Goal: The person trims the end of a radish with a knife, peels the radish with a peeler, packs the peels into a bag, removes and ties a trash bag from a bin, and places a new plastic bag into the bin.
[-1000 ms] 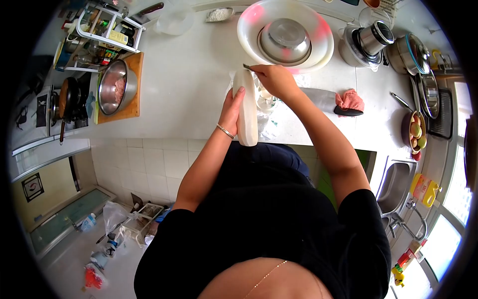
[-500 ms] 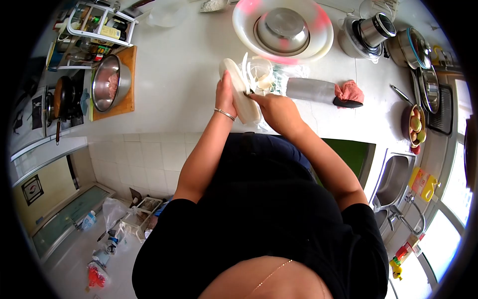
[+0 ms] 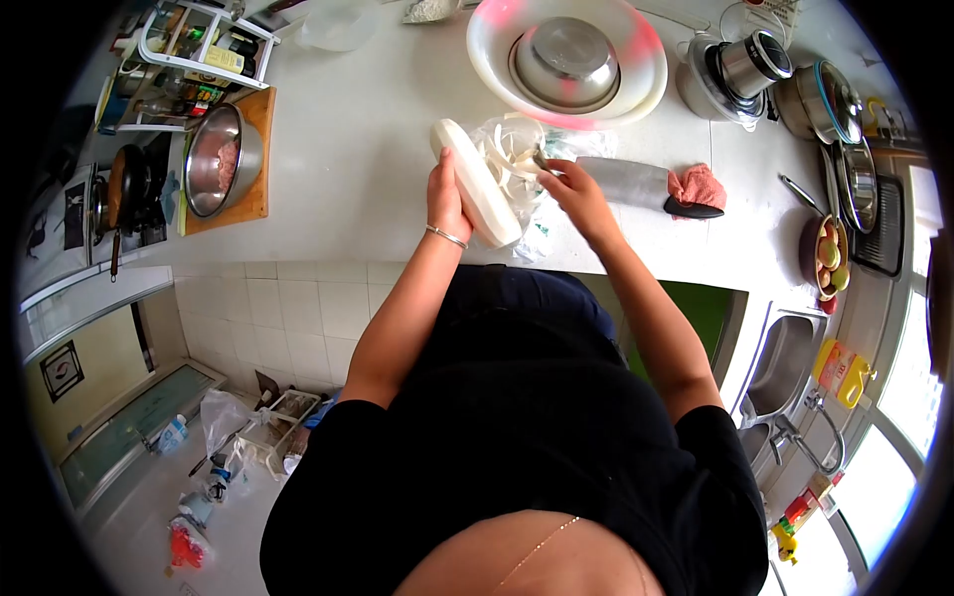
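Over the worktop [image 3: 338, 149], the left hand [image 3: 447, 204] grips a white vegetable [image 3: 483, 189]; the right hand [image 3: 580, 199] pinches a small tool [image 3: 540, 159] near peelings [image 3: 505, 159].

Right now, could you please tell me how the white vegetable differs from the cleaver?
The white vegetable is thick and rounded; the cleaver has a broad, flat blade. The white vegetable is in the left hand, while the cleaver lies on the counter. Both are clearly longer than wide.

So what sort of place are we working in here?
A kitchen, probably a home one: there's a sink at the right, a cleaver on the white counter, and a metal bowl holding what looks like raw meat.
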`<state>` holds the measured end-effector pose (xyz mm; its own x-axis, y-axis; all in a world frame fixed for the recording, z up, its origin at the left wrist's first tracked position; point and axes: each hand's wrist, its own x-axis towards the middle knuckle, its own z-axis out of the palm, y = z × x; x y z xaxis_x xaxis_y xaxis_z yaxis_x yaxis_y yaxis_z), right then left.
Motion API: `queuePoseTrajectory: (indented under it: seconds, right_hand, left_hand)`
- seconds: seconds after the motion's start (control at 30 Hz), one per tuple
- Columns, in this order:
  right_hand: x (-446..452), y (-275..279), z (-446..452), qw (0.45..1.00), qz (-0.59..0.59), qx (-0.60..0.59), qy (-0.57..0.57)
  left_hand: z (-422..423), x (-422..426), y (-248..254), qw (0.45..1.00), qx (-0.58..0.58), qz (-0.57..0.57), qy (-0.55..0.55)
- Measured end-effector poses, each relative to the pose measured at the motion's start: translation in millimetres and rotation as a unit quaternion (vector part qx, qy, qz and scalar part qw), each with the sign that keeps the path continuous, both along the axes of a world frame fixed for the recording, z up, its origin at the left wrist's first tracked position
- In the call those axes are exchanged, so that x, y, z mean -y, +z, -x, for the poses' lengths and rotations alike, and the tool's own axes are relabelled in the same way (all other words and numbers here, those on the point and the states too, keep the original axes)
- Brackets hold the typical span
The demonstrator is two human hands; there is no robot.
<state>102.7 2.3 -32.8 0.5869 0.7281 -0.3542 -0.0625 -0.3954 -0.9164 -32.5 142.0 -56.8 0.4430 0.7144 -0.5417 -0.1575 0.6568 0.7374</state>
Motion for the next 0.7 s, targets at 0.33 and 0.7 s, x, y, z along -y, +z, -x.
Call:
queuePoseTrajectory:
  seconds: [0.33, 0.7]
  right_hand:
    - [-60.3, 30.3, -2.3, 0.943, -0.031, 0.322, 0.082]
    - [-62.3, 47.7, 6.8, 0.86, 0.067, 0.444, 0.241]
  left_hand:
    - [3.7, 12.5, 13.5, 0.994, 0.033, -0.011, -0.106]
    - [0.4, 5.9, 0.1, 0.993, 0.057, -0.023, -0.104]
